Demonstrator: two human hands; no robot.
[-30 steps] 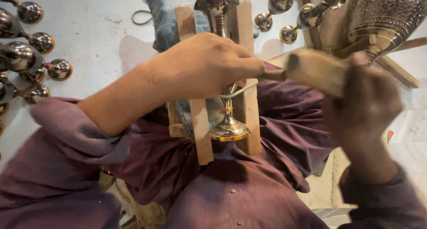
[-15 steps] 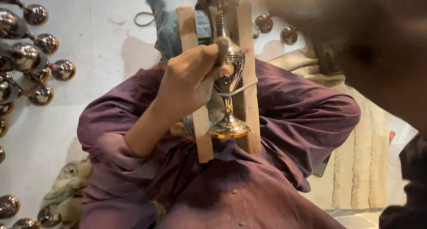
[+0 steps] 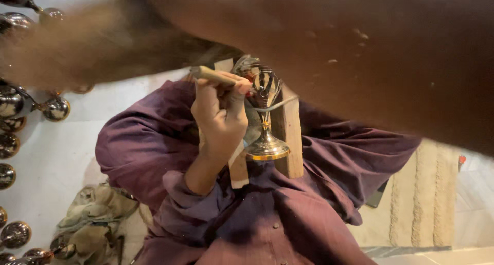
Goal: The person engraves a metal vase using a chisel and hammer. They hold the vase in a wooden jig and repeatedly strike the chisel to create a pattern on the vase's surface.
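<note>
**Goblet clamped and under the tool; engraving partly done**

Head view. Your left hand (image 3: 221,116) is closed around a slim wooden-handled tool (image 3: 211,75), fingers (image 3: 237,90) pressed together on the shaft, with its working end at the bowl of the brass goblet (image 3: 265,116). The goblet lies between two wooden slats (image 3: 288,141) resting across your lap, foot towards you, and a band crosses its stem. Dark cut lines show on the bowl. I judge the pattern begun but not finished, since the stem and foot look plain and bright. How much of the bowl's far side is worked cannot be told.

Your right hand is not identifiable. A large blurred brown mass (image 3: 360,54) fills the upper right of the frame, close to the lens, so I cannot tell what those fingers are doing.

On the floor (image 3: 62,157), along the left edge, stand polished round metal pieces (image 3: 55,109), well apart from the goblet. A crumpled olive cloth (image 3: 92,218) lies at the lower left. A cream ribbed mat (image 3: 427,193) lies at the right.

No packages, labels or signs are legible. Only a small red spot (image 3: 461,160) shows at the right edge, too small to identify.
</note>
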